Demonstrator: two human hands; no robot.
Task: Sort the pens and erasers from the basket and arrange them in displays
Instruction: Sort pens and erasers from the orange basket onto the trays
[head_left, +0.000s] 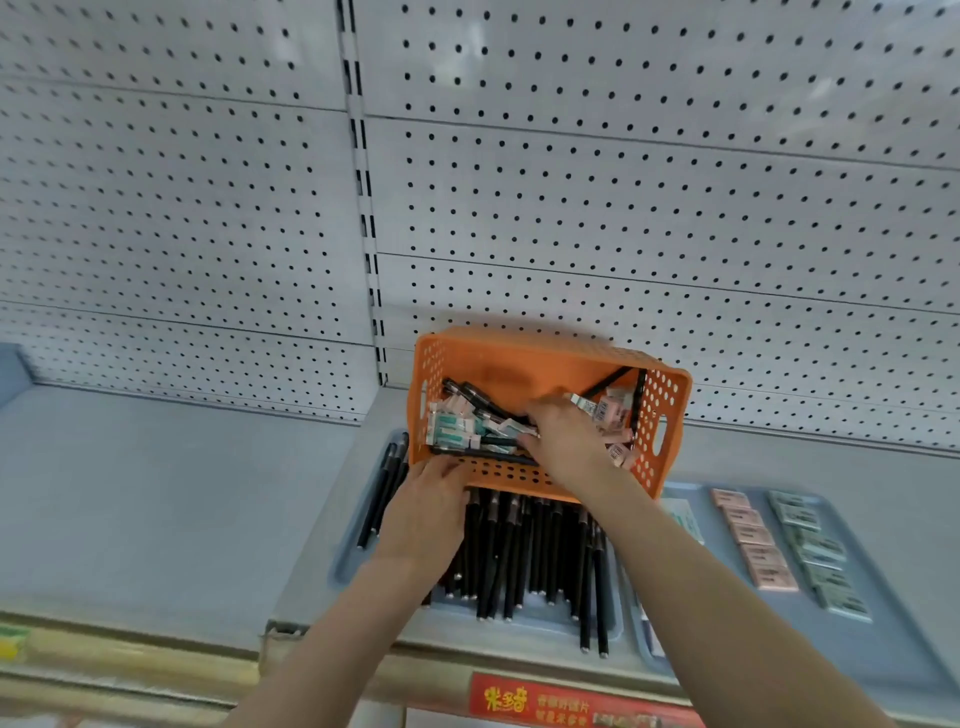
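We are gripping the basket by its near wall with our left hand to steady it while our right hand is reaching among the erasers; whether it is grasping any, we cannot tell.

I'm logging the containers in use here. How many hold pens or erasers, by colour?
Orange basket: 1
Blue trays: 2, the pen tray and the eraser tray
Total: 3
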